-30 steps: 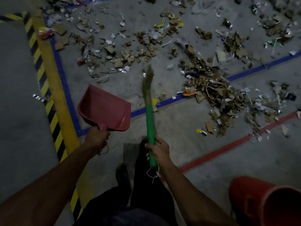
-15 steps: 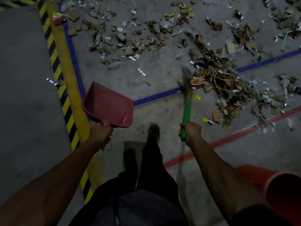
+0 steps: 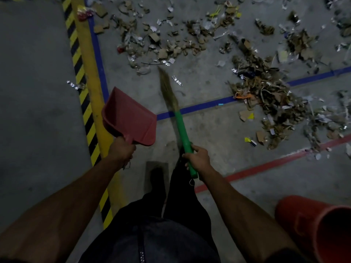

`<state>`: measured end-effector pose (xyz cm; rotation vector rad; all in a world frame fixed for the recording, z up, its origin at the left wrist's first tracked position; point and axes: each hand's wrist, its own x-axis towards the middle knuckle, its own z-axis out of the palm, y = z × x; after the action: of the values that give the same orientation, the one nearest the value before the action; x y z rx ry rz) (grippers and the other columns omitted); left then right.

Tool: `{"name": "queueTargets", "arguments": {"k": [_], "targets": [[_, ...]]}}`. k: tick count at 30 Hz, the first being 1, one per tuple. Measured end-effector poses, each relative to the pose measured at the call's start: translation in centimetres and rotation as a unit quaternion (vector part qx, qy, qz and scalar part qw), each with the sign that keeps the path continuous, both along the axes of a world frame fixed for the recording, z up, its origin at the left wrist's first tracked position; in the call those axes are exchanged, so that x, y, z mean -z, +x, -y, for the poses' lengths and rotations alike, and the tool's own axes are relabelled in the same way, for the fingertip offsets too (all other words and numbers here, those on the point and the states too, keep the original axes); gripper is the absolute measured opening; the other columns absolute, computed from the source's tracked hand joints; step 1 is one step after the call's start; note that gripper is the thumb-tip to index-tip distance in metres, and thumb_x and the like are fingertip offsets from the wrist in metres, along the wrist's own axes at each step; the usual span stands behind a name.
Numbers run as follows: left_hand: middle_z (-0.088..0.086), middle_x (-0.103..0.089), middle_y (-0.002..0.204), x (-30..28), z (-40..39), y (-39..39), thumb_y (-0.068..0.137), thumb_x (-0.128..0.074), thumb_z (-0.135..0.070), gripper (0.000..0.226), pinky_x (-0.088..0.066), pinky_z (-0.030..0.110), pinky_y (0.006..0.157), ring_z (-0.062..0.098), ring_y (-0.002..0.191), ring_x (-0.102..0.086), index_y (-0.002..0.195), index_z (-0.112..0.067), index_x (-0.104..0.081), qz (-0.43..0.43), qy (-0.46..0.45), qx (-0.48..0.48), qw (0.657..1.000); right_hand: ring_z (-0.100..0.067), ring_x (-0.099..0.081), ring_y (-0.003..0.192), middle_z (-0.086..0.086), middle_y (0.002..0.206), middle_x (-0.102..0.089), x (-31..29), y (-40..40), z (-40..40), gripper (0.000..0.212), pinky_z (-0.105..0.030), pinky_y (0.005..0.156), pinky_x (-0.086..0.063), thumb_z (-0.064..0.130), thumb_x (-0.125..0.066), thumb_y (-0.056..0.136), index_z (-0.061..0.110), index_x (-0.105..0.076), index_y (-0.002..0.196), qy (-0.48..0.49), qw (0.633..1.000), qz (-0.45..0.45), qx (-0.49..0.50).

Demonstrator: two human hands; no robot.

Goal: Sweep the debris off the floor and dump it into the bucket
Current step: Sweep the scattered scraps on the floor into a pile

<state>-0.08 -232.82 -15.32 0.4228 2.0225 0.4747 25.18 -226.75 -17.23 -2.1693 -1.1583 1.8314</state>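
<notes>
Head view, lower right: the orange bucket waits. Mid-frame, the left hand grips a light, stiff red dustpan by its handle; the right hand clasps the green-handled broom, bristles raised. Beyond, light, flimsy cardboard-and-paper debris litters the upper frame, straddling the blue floor tape.

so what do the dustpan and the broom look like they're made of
Dustpan: likely moulded plastic, matte red, one smooth piece with raised side walls. Broom: head looks like dried grass or straw, tan thin fibres tapering to a point; the handle is smooth bright green, probably plastic or a plastic sleeve.
</notes>
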Motion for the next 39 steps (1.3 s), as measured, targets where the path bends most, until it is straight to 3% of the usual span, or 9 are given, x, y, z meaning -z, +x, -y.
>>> {"name": "queueTargets", "arguments": {"k": [4, 8, 12, 18, 21, 27, 31, 35, 39], "targets": [[0.018, -0.052, 0.077, 1.5, 1.3, -1.5, 0.086, -0.059, -0.005, 0.021, -0.041, 0.037, 0.059, 0.025, 0.056, -0.049, 0.104, 0.005, -0.054, -0.008, -0.006, -0.002, 1.0, -0.017, -0.05, 0.035, -0.016, 0.063, -0.058, 0.6, 0.0, -2.4, 0.028, -0.023, 0.037, -0.043, -0.009, -0.065, 0.081, -0.003, -0.062, 0.108, -0.035, 0.984, -0.026, 0.175], [0.017, -0.055, 0.079, 2.4, 2.7, -2.7, 0.085, -0.061, -0.008, 0.023, -0.044, 0.036, 0.058, 0.025, 0.057, -0.052, 0.104, 0.003, -0.054, -0.006, -0.007, -0.027, 1.0, -0.022, -0.047, 0.046, -0.015, 0.07, -0.051, 0.1, 1.4, -5.3, 0.019, -0.024, 0.037, -0.039, -0.011, -0.06, 0.084, -0.005, -0.055, 0.102, -0.04, 0.935, -0.027, 0.352], [0.016, -0.056, 0.075, 2.1, 3.7, -3.6, 0.082, -0.06, -0.007, 0.02, -0.043, 0.033, 0.053, 0.024, 0.055, -0.052, 0.1, 0.002, -0.056, 0.002, -0.002, -0.052, 0.999, -0.022, -0.045, 0.047, -0.013, 0.071, -0.048, -2.4, 1.7, -5.4, 0.022, -0.024, 0.037, -0.038, -0.01, -0.057, 0.088, 0.0, -0.051, 0.106, -0.021, 0.921, -0.025, 0.388], [0.014, -0.053, 0.071, -1.0, 4.9, -5.5, 0.082, -0.057, -0.004, 0.003, -0.038, 0.03, 0.052, 0.021, 0.051, -0.047, 0.081, -0.002, -0.055, 0.024, 0.007, -0.079, 0.997, -0.02, -0.046, 0.038, -0.013, 0.06, -0.048, -5.3, -1.6, -2.7, 0.013, -0.023, 0.036, -0.039, -0.005, -0.066, 0.085, -0.004, -0.055, 0.093, 0.02, 0.958, -0.027, 0.284], [0.01, -0.051, 0.068, -2.8, 5.1, -6.9, 0.083, -0.054, -0.002, 0.014, -0.037, 0.023, 0.047, 0.021, 0.051, -0.046, 0.071, -0.008, -0.051, 0.011, 0.017, -0.102, 0.995, -0.018, -0.047, 0.035, -0.013, 0.057, -0.052, -5.9, -4.8, -1.7, 0.014, -0.023, 0.036, -0.041, -0.004, -0.07, 0.081, -0.007, -0.058, 0.088, 0.038, 0.976, -0.034, 0.213], [0.012, -0.051, 0.071, -4.9, 5.6, -10.5, 0.084, -0.056, -0.003, 0.003, -0.035, 0.023, 0.045, 0.02, 0.051, -0.045, 0.083, -0.005, -0.054, -0.009, 0.015, -0.17, 0.985, -0.022, -0.051, 0.042, -0.013, 0.059, -0.056, -7.0, -11.8, -1.9, 0.034, -0.029, 0.044, -0.045, -0.002, -0.065, 0.084, -0.008, -0.055, 0.116, 0.062, 0.996, -0.05, 0.027], [0.016, -0.056, 0.077, -5.3, 6.1, -13.4, 0.084, -0.057, -0.005, 0.006, -0.037, 0.024, 0.047, 0.021, 0.053, -0.049, 0.089, -0.002, -0.059, -0.02, -0.008, -0.176, 0.984, -0.02, -0.054, 0.042, -0.014, 0.067, -0.06, -7.2, -16.6, -3.9, 0.056, -0.029, 0.043, -0.045, -0.002, -0.064, 0.083, 0.003, -0.048, 0.136, 0.07, 0.992, -0.057, -0.085], [0.022, -0.061, 0.091, -4.6, 6.5, -17.8, 0.085, -0.063, -0.007, 0.023, -0.048, 0.031, 0.058, 0.027, 0.065, -0.059, 0.104, 0.005, -0.06, -0.028, -0.042, -0.204, 0.978, -0.019, -0.056, 0.042, -0.013, 0.073, -0.061, -5.8, -23.4, -6.3, 0.055, -0.028, 0.041, -0.046, -0.003, -0.064, 0.079, 0.008, -0.053, 0.132, 0.07, 0.972, -0.069, -0.214], [0.022, -0.059, 0.092, -3.5, 5.8, -23.0, 0.084, -0.062, -0.006, 0.026, -0.046, 0.038, 0.067, 0.034, 0.08, -0.061, 0.106, 0.008, -0.059, -0.028, -0.063, -0.247, 0.966, -0.03, -0.066, 0.065, -0.015, 0.083, -0.069, -3.3, -31.4, -8.5, 0.053, -0.041, 0.06, -0.058, 0.006, -0.068, 0.073, 0.016, -0.062, 0.124, 0.074, 0.936, -0.067, -0.339]]}}
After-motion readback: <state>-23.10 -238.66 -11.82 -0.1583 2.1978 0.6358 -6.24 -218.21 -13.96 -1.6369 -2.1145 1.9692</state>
